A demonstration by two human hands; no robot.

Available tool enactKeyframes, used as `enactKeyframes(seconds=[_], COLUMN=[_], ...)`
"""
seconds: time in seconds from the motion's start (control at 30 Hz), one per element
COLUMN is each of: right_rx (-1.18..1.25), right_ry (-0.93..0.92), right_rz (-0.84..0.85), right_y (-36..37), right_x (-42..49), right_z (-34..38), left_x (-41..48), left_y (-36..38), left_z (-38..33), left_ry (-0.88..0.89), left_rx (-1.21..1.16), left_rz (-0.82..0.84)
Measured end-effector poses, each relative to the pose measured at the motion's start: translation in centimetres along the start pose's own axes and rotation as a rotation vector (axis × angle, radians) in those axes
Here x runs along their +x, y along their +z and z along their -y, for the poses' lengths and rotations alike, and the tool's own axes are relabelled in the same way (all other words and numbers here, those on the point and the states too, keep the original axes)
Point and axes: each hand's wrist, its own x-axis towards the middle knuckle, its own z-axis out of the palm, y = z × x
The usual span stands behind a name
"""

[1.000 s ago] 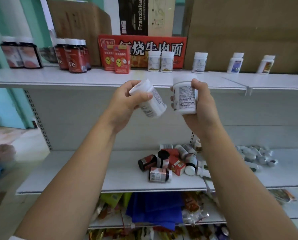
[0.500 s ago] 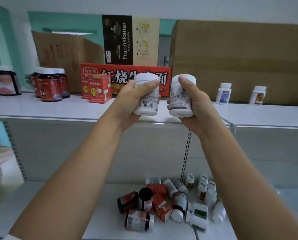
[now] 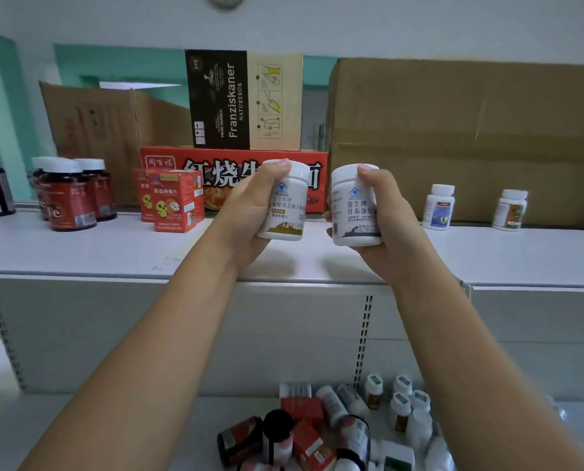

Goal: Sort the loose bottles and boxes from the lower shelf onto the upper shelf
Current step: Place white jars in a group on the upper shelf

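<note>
Upper shelf (image 3: pixel 80 253) across the middle, dark red-labelled bottles (image 3: pixel 68 198) and red boxes (image 3: pixel 175 205) standing at its left. Lower shelf (image 3: pixel 131 430) beneath, heaped with loose bottles and boxes (image 3: pixel 317 433). Left hand (image 3: pixel 246 212) wrapped round gold-labelled white bottle (image 3: pixel 289 202), right hand (image 3: pixel 382 229) round grey-labelled white bottle (image 3: pixel 351 205); both upright, apart, just above upper shelf.

Left forearm (image 3: pixel 154 351) and right forearm (image 3: pixel 453 351) are both bare along all their visible length; left hand (image 3: pixel 250 212) and right hand (image 3: pixel 382 219) are bare too; forearms slim and smooth; the thumbnails look short and plain.
</note>
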Motion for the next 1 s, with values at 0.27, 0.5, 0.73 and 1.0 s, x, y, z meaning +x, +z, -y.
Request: enactKeyframes(seconds=[0.27,0.5,0.73,1.0], right_rx=[-0.030,-0.088,-0.115,-0.212], right_ry=[-0.082,-0.216,-0.263,-0.232], right_rz=[0.024,-0.024,0.022,0.048], right_y=[0.7,1.2,1.1,0.1], right_x=[0.5,1.4,1.6,4.4], right_z=[0.3,3.7,3.8,1.4], left_x=[0.4,2.1,3.6,7.1], left_y=[-0.5,0.0,0.1,-0.5], left_z=[-0.9,-3.4,-4.1,-3.2], left_ry=[-0.007,0.021,0.080,0.080], left_rx=[0.076,0.188,0.302,0.523], left_rz=[0.004,0.015,0.135,0.166])
